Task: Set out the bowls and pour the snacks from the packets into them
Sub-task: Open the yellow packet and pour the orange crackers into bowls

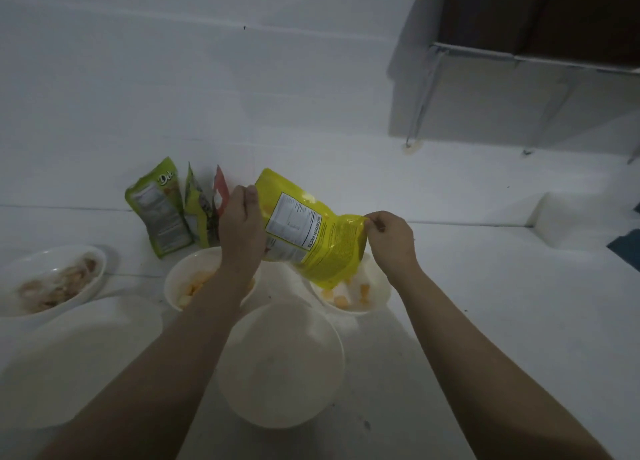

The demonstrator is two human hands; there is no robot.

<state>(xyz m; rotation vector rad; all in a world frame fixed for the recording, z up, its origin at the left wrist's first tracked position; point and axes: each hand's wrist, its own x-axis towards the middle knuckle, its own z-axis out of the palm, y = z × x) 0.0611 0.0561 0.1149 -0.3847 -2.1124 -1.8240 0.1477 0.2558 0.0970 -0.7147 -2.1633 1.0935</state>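
Mid-task: left hand [242,217] and right hand [391,238] pinch the yellow packet [311,231], tipped over the bowl [375,286] beneath the right hand. Two bowls filled; nearest bowl [280,366] appears unfilled.

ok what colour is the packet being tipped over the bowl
Yellow, with a white nutrition label on the packet; the head view shows it, held by both hands over the right bowl.

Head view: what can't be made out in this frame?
- Yellow packet mouth: turned down into the right bowl, hidden behind the packet.
- Middle bowl contents: partly covered by the left forearm.
- Red packet: mostly hidden behind left hand.
- Packet label print: too small.
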